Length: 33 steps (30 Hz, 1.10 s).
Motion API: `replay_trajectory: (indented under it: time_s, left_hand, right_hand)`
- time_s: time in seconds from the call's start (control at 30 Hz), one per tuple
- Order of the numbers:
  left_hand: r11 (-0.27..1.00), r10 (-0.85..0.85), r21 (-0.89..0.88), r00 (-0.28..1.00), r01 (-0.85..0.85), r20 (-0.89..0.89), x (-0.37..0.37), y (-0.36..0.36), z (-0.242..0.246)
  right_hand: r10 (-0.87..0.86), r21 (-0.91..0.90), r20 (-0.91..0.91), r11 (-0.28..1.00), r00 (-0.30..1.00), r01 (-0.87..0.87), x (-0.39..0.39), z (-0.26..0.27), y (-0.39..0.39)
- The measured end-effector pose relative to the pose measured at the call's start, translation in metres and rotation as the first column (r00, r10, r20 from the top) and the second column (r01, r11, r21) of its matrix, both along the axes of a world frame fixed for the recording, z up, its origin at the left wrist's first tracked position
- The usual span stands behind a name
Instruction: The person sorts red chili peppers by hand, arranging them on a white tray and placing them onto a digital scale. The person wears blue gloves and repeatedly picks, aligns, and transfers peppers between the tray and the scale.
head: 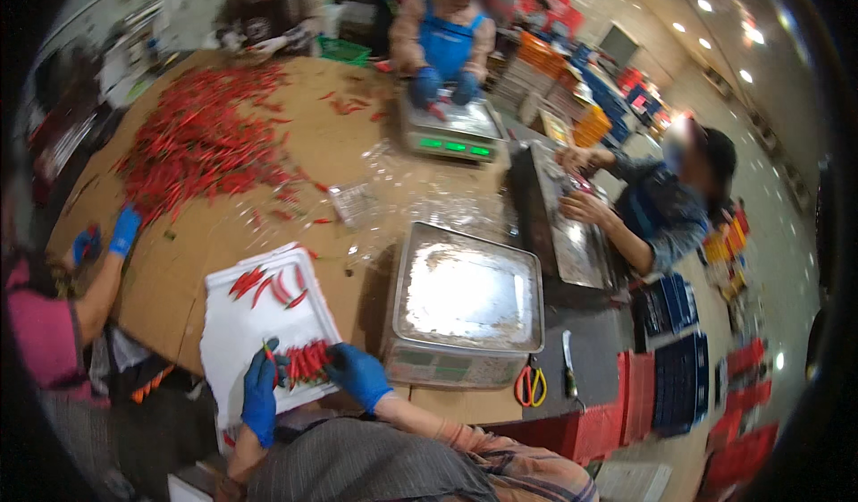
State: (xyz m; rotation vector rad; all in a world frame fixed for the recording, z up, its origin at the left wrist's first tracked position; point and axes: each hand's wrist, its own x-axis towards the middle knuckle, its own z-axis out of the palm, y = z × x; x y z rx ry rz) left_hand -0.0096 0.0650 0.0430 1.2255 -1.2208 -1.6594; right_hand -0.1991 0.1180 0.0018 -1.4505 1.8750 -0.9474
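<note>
Both my hands wear blue gloves over a white foam tray (221, 321). My left hand (261, 391) grips a red chili pepper (271, 361) with a green stem, held upright at the left end of a row of red chilies (307, 362). At the right end of that row, my right hand (356, 373) touches the chilies with its fingertips; whether it grips any cannot be told. Further up the tray lie several loose red chilies (268, 287). Beyond, a large heap of red chilies (201, 140) covers the far left of the cardboard-topped table.
A scale with a metal pan (469, 294) stands right of the tray. Scissors (531, 386) and a knife (569, 364) lie beside it. Clear plastic packaging (429, 200) is scattered mid-table. A co-worker's gloved hand (125, 230) is left; others work at another scale (452, 130) and a metal surface (580, 254).
</note>
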Motion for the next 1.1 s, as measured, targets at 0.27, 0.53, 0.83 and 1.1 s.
replay_trajectory:
  time_s: [0.27,0.53,0.83,1.1]
  left_hand:
    - [0.985,-0.132,-0.071,0.944,0.16,0.304,0.004,-0.004,-0.021]
    - [0.994,-0.093,-0.043,0.991,0.098,0.094,-0.004,0.0,-0.006]
    - [0.782,-0.403,-0.291,0.804,0.551,0.437,0.036,-0.004,-0.02]
    - [0.987,0.049,-0.159,0.973,-0.014,0.223,0.028,-0.005,-0.037]
  right_hand:
    - [-0.023,-0.097,0.061,0.995,0.998,0.029,-0.004,0.025,0.004]
    - [0.247,-0.134,0.604,0.969,0.758,-0.209,0.012,0.027,0.004]
    - [0.367,-0.258,-0.241,0.868,0.898,-0.424,0.01,0.041,0.011]
    - [0.382,-0.341,-0.18,0.84,0.906,-0.422,0.004,0.041,0.017]
